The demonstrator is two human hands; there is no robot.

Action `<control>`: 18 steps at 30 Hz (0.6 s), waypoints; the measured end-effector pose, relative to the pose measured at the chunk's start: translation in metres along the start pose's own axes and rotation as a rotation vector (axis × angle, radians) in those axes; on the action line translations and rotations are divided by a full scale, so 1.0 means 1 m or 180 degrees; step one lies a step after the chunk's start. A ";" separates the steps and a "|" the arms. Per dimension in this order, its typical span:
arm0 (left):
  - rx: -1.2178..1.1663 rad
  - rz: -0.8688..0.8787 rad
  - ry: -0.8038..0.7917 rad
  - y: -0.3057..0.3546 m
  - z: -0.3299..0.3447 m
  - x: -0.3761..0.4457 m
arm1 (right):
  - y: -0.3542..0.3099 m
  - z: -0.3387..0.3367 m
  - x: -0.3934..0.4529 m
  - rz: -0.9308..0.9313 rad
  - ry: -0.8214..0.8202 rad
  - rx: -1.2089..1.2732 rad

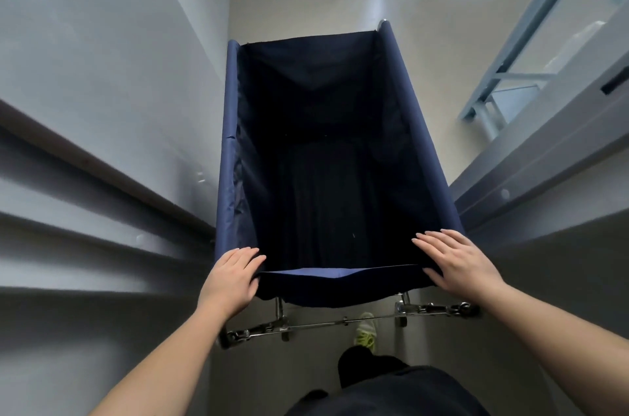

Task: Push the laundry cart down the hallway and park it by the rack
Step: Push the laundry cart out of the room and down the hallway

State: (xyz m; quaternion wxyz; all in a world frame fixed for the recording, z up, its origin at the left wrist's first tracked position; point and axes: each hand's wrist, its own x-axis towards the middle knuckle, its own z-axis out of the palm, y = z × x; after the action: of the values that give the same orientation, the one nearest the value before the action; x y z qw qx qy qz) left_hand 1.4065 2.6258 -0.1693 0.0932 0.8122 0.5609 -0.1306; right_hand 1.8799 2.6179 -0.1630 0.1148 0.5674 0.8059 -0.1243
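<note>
Two bare hands rest on the near corners of a navy fabric laundry cart [326,160] that fills the hallway floor [425,51] from 6 to 12 o'clock. Left hand [231,279], at 7 o'clock, curls its grip over the cloth edge; right hand [456,262], at 5 o'clock, lies flat with fingers spread. White walls flank both sides. A pale blue metal frame [510,65] stands at 2 o'clock. One green shoe [367,330] shows beneath the chrome base.
</note>
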 end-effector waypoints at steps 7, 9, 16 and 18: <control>0.0100 -0.0032 0.0009 -0.029 -0.027 0.084 | 0.035 -0.027 0.083 -0.0097 0.0026 -0.0112; 0.0129 -0.0036 -0.0003 -0.038 -0.034 0.106 | 0.043 -0.036 0.105 -0.0092 0.0032 -0.0125; 0.0058 -0.0042 -0.0046 -0.072 -0.063 0.187 | 0.072 -0.064 0.189 -0.0097 0.0086 -0.0090; 0.0081 -0.0012 -0.0029 -0.085 -0.072 0.213 | 0.078 -0.073 0.216 -0.0097 0.0135 -0.0114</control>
State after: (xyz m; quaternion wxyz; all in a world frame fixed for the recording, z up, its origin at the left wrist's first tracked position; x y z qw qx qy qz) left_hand 1.4060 2.8659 -0.1687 0.0852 0.8116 0.5604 -0.1416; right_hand 1.8793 2.8593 -0.1700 0.1060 0.5555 0.8187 -0.0994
